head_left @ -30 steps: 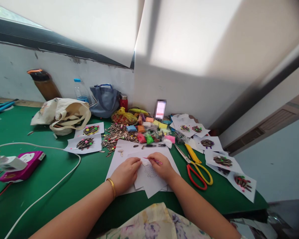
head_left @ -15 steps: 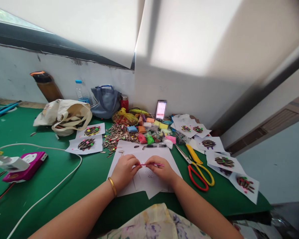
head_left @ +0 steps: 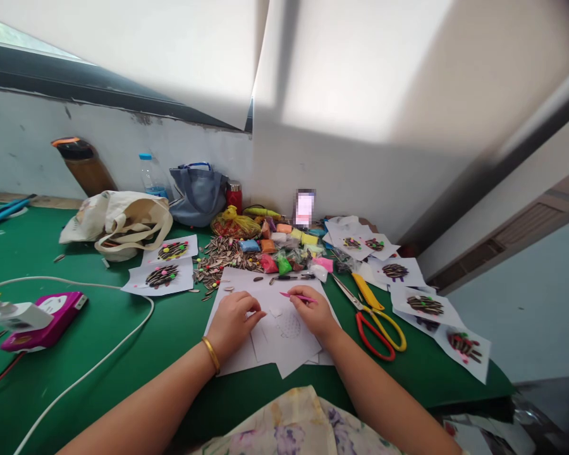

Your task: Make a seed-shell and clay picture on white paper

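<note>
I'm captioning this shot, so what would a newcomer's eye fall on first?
Likely the right hand near the centre, holding a thin pink tool over white paper, with the left hand beside it. Next, the red-and-yellow-handled scissors to the right and the heap of seeds beyond the paper. The magenta box stands out at the left.

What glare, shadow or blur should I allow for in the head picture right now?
Head view: the white covering is brightly lit, with soft shadows across it, and the phone is pixelated; head view: the upper right corner is dark and blurred; head view: left hand and right hand look fairly sharp, but the drawing is faint.
</note>
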Demonstrator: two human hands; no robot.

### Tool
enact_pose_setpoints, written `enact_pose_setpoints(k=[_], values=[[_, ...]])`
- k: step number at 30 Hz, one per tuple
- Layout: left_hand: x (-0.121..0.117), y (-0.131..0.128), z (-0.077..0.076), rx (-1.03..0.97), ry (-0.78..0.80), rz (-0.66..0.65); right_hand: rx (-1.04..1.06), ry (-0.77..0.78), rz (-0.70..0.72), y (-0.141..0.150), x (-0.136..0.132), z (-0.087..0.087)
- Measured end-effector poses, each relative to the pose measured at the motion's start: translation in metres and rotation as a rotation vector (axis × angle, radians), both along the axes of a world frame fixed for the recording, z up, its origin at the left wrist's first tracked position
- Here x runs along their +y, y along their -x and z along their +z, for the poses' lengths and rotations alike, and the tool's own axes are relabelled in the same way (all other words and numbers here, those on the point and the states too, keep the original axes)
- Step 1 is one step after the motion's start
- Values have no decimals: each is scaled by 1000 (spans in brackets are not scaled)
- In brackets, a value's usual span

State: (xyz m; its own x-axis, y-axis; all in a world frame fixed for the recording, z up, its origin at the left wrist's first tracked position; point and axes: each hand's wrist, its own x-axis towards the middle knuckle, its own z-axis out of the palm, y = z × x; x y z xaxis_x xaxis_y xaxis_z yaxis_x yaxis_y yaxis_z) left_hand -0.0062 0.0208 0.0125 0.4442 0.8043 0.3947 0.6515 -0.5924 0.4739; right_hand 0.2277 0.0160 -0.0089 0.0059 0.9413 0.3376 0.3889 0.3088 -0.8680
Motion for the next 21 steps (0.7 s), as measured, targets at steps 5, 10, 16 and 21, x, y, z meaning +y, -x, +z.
enact_pose_setpoints(k=[5, 10, 16, 21], values=[[-2, 0, 2, 46, 1, 29, -75, -22, 36, 0, 1, -4], [-1, 0, 1, 30, 15, 14, -206, -99, 99, -2, 1, -1], [-2, 0, 5, 26, 12, -18, -495, -152, 98, -12, 7, -7], [-3, 0, 4, 29, -5, 30, -626, -151, -94, -29, 16, -5]])
